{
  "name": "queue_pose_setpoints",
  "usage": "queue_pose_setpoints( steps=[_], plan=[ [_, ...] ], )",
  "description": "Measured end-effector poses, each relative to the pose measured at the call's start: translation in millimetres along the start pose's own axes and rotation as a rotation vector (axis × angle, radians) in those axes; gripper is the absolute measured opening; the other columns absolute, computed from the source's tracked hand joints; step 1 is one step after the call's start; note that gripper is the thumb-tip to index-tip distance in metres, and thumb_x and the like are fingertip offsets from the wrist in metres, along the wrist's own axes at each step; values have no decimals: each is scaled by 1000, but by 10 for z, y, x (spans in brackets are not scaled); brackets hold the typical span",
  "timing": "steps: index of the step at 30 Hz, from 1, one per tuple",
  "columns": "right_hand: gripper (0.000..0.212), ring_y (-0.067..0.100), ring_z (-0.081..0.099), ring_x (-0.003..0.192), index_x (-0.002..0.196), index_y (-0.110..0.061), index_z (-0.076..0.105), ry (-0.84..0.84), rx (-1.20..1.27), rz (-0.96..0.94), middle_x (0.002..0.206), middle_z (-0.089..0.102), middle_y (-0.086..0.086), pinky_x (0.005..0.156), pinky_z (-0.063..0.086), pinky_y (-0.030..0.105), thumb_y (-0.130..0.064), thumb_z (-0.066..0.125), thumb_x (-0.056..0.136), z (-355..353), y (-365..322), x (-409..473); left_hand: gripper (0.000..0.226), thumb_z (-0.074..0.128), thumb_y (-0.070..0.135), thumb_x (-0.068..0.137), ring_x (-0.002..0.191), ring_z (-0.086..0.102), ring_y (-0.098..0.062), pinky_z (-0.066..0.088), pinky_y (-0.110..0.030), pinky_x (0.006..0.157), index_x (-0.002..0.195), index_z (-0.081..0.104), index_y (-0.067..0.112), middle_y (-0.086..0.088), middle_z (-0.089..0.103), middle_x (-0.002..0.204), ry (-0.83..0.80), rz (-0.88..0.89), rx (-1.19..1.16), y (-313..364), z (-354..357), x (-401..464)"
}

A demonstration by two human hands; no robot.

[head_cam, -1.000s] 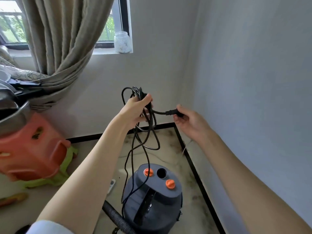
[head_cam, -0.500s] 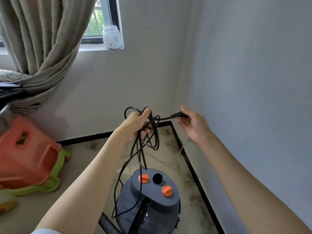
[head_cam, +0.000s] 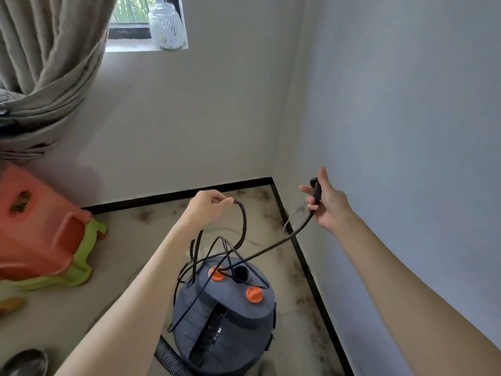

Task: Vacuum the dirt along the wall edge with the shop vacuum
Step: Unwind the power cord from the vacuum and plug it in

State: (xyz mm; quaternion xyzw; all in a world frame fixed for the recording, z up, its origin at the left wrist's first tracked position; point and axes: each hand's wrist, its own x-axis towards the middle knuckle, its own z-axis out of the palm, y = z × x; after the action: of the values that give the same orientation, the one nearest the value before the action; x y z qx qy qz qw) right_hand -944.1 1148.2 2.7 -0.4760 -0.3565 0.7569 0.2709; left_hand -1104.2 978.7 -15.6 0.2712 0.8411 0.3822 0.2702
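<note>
Dangling cord between both hands, seemingly onto vacuum below.

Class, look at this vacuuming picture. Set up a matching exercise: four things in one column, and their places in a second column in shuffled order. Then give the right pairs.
Things:
1. plug
2. glass jar
3. cord loop
4. orange stool

Places:
A. on the window sill
B. tipped over on the floor at the left
C. gripped in the right hand
D. pinched by the left hand above the shop vacuum

Pairs: 1-C, 2-A, 3-D, 4-B
</note>
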Motion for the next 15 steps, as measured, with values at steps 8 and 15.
queue_pose_setpoints(
  steps=[8, 15],
  plan=[
    [23, 6, 42, 46, 80, -7, 52, -63, -172, -14, 77, 58, 12, 46, 26, 17, -22, 65, 91, -229, -72, 180, 16, 60, 27, 91, 58, 42, -14, 39, -27, 59, 96, 61, 13, 1, 51, 70, 77, -9, -206, 78, 259, 17],
    [14, 10, 46, 50, 86, -8, 54, -74, -133, -12, 74, 55, 9, 44, 40, 19, -13, 51, 99, -320, -18, 399, 13, 54, 9, 88, 55, 47, -15, 44, -30, 67, 90, 67, 11, -1, 53, 61, 124, -60, -177, -18, 401, 305]
  ],
)
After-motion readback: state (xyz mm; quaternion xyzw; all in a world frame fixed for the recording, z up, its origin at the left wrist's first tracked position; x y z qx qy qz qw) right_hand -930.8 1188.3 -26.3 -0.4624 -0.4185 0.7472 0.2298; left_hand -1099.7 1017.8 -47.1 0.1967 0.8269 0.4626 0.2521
